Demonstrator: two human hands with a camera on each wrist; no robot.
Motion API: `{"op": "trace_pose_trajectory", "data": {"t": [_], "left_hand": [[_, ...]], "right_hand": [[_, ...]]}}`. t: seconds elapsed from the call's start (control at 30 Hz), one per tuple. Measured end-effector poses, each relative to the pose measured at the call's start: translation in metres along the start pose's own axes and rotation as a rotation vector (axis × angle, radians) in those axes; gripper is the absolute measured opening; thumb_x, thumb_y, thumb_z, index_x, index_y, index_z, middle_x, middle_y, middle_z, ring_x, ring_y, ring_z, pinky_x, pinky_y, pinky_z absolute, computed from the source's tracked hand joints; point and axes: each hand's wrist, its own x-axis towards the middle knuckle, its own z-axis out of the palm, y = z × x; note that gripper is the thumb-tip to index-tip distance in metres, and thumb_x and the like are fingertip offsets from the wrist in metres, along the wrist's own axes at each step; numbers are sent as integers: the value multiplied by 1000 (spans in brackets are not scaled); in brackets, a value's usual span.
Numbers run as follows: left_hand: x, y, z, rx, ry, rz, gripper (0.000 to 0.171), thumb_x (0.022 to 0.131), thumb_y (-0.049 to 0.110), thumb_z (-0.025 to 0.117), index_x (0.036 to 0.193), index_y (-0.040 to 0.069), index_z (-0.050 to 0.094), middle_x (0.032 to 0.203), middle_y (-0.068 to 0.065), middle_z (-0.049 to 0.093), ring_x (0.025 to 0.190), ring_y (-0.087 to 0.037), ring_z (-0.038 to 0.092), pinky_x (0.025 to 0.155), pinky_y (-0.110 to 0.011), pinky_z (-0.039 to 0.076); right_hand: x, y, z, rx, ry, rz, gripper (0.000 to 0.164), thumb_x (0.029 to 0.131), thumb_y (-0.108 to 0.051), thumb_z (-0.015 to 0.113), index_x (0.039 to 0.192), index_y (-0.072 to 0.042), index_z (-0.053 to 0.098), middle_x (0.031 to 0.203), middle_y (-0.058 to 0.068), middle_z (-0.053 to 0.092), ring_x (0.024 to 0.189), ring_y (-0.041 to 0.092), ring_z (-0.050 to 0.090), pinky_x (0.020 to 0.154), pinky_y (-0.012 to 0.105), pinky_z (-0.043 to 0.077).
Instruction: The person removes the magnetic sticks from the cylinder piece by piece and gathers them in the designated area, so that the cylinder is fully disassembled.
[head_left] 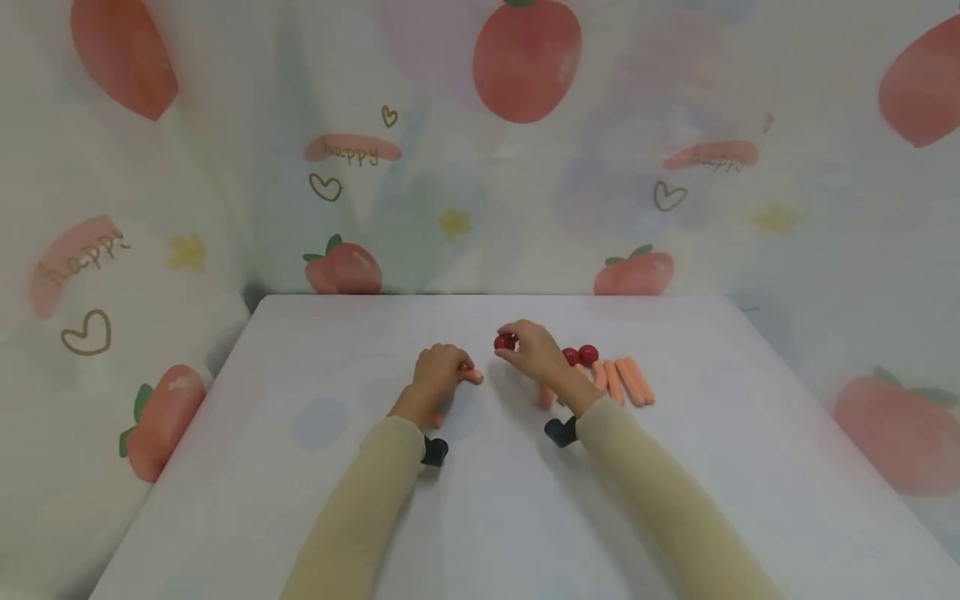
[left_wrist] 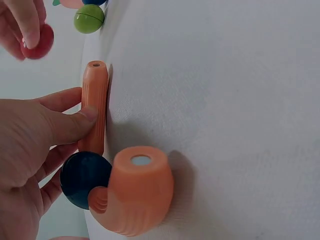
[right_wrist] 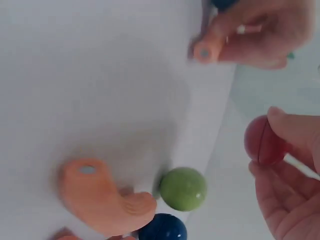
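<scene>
My left hand [head_left: 442, 372] pinches a straight orange magnetic rod [left_wrist: 95, 112] between thumb and fingers, low over the table. At the rod's near end a dark blue ball [left_wrist: 80, 177] meets a curved orange magnetic piece [left_wrist: 142, 195]; in the head view, my left forearm hides most of these. My right hand [head_left: 536, 354] holds a red ball [right_wrist: 261, 137] between its thumb and fingertips, raised above the table and to the right of the rod. Beneath the right hand lie a green ball [right_wrist: 183, 189], another blue ball [right_wrist: 165, 228] and another curved orange piece [right_wrist: 100, 197].
Two more red balls [head_left: 580, 355] rest just right of my right wrist. Several orange rods [head_left: 636, 382] lie side by side beyond them on the white table [head_left: 712, 483]. A patterned cloth backdrop [head_left: 480, 225] rises behind the table and at both sides.
</scene>
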Motion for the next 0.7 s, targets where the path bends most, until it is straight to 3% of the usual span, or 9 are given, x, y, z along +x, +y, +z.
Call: {"op": "trace_pose_trajectory", "data": {"t": [0.1,0.37,0.53,0.7], "left_hand": [[2,3,3,3,-11,1,15,86,18,65,99,17,72,96,4,65,92,-19,56,84,-35,42],[2,3,4,13,9,24,16,86,16,64,99,16,72,98,3,66,93,-20,58,84,-34,43],[-1,1,1,23,47,46,15,84,21,66,96,15,73,95,3,67,90,-20,58,80,-34,44],[-1,-1,-3,25,41,42,15,84,21,66,97,16,73,96,3,66,89,-20,58,79,-33,45]], "right_hand": [[15,13,-1,-1,-20,-10,35,82,-10,69,114,2,61,101,12,61,92,26,53,82,38,45],[26,28,15,-76,-217,100,43,85,-12,67,125,-2,54,120,14,56,108,28,49,95,45,37],[30,26,18,-117,-235,118,48,85,-16,66,130,-6,50,129,13,51,117,29,45,99,47,33],[34,25,18,-122,-255,129,51,86,-18,66,132,-8,48,132,12,48,121,29,42,100,48,31]]}}
